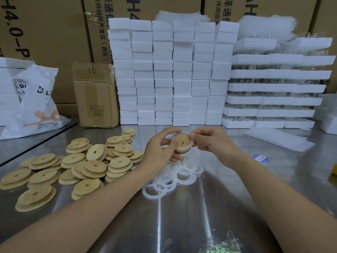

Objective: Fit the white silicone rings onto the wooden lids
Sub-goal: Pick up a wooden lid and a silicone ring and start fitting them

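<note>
Both hands are raised above the middle of the steel table (182, 216), towards its far edge, and meet on one wooden lid (181, 142). The left hand (160, 150) grips the lid from the left: its fingers are curled behind and under it, and the thumb presses on the face next to the centre hole. The right hand (213, 143) pinches the lid's upper right rim between thumb and forefinger, where the white silicone ring (182, 148) lies. The ring is only partly on. One stretch crosses the lower face of the lid as a band, and another stands off the upper left rim.

Below the hands, near the table's middle, the loose silicone rings (171, 178) lie in an overlapping heap. The loose wooden lids (82, 165), each with a centre hole, cover the left half of the table in low stacks and scattered singles.

Stacked white foam blocks (173, 73) form a wall along the far edge, with foam trays (273, 86) layered to their right and a flat foam sheet (277, 141) lying in front of those. A small cardboard box (96, 95) and a printed white plastic bag (36, 106) stand at the far left corner. A blue sticker (260, 158) lies near the right edge, and a crumpled clear plastic bag (220, 247) lies at the near edge.
</note>
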